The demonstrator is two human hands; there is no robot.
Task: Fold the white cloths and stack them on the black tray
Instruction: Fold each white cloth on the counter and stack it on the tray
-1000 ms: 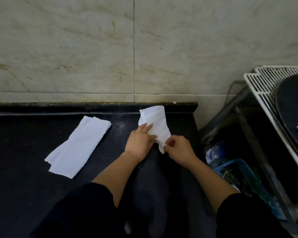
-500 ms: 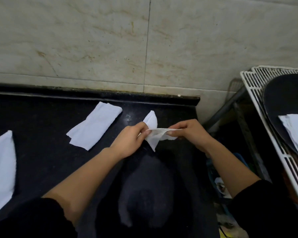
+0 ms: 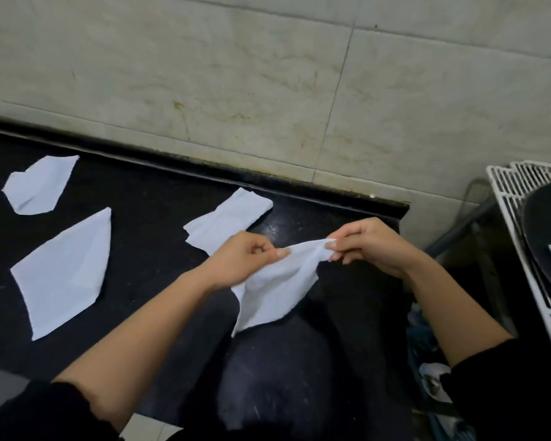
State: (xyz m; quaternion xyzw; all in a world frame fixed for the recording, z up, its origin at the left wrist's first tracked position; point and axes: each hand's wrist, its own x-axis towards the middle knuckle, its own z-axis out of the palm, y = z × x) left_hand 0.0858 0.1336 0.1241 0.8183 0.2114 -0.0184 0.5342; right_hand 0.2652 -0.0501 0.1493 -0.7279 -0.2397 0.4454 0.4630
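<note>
While the left hand (image 3: 245,261) and right hand (image 3: 368,246) pinch the cloth's (image 3: 274,291) top edge, its slack lower half could crease unevenly, spoiling the fold.

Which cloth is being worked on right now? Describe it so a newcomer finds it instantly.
Start at the black counter below the tiled wall, where three white cloths lie flat. The one in work hangs over the counter's near right part, pinched along its top edge by the left hand and right hand. It alone is lifted and drooping.
</note>
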